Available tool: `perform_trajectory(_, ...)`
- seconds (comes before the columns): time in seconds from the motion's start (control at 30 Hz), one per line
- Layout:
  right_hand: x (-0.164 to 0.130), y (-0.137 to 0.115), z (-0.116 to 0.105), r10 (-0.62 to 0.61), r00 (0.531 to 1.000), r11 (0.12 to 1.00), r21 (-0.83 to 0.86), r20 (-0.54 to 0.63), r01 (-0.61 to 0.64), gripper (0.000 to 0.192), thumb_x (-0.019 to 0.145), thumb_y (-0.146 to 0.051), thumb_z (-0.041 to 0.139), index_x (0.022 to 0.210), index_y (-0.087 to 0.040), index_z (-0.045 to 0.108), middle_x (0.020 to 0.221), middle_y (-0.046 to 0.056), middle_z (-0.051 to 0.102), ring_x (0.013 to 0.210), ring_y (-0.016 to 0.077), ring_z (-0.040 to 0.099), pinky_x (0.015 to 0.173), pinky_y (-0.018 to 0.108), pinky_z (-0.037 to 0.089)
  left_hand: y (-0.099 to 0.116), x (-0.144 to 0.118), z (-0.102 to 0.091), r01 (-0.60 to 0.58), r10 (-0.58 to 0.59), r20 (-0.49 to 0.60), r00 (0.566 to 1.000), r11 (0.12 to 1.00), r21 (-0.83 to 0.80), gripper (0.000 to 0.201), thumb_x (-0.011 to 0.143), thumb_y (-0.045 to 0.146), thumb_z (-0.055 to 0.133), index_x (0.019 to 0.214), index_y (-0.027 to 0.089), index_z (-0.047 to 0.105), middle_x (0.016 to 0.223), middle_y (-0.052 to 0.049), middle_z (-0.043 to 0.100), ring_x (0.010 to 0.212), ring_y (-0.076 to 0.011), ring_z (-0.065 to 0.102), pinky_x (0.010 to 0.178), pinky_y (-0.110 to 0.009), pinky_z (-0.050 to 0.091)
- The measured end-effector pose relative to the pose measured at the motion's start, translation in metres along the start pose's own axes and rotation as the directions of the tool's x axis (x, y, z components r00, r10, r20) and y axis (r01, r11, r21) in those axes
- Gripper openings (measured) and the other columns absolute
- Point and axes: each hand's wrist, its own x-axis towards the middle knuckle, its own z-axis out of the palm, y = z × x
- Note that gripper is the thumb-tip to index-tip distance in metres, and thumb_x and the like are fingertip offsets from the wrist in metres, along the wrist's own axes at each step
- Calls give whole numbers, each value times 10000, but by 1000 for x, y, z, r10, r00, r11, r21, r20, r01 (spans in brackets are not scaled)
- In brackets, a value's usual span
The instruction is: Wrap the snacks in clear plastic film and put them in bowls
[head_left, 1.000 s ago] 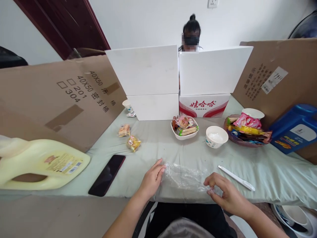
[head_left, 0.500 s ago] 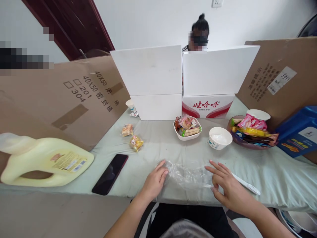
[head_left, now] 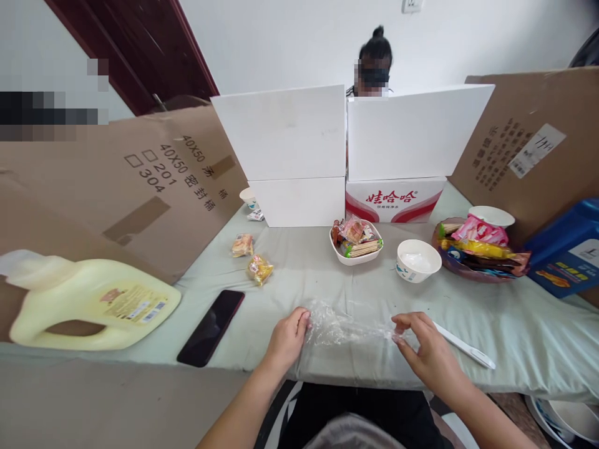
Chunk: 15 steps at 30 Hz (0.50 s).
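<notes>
We had both hands down at the near edge of the bench [head_left: 290, 274], and between them lay a crumpled clear plastic bag [head_left: 346, 327], stretched flat-ish across the pale green cloth. Our left hand [head_left: 286, 340] gripped the bag's left end, fingers curled in and closed over the film. Our right hand [head_left: 423, 352] had the right end, thumb and forefinger pinched tight on a corner of the plastic, the other fingers bent loosely behind. So the bag sat right in front of us, held at both ends, close to the bench's front edge.

Just beyond the right hand a white pen-like tool [head_left: 463, 345] lay slantwise on the cloth, its near end passing behind our fingers. To the left, a black phone [head_left: 211, 327] lay face up, and further left a big yellow jug [head_left: 93, 302] lay on its side. Two small wrapped snacks [head_left: 253, 259] sat apart mid-bench. Farther back we saw a white dish of snacks [head_left: 356, 244], a white paper bowl [head_left: 418, 260] just beside it, and a purple tray of packets [head_left: 477, 252] to the right, with a blue container [head_left: 568, 249] near it. White boxes [head_left: 346, 149] and cardboard sheets [head_left: 154, 181] walled the bench in, and another person [head_left: 373, 62] sat behind the boxes.
</notes>
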Motion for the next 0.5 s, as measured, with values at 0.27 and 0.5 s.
perform_trajectory(0.27,-12,-17,-17,-93,995,984,149,-24,96,163,905,-238,506,1040,-246,598,914,46,672,884,187,635,775,317,510,-2,-1,2,-5,5,-37,999,1000,-7,329,971,410,288,840,228,529,729,12,680,599,-157,629,602,-248,431)
perform_trajectory(0.5,-6,1,23,446,838,707,450,314,-545,427,889,-596,358,813,-223,551,759,32,658,620,171,638,535,278,484,-5,0,8,71,-50,-77,996,953,296,260,973,299,340,958,210,584,796,-32,707,730,-197,671,659,-268,431)
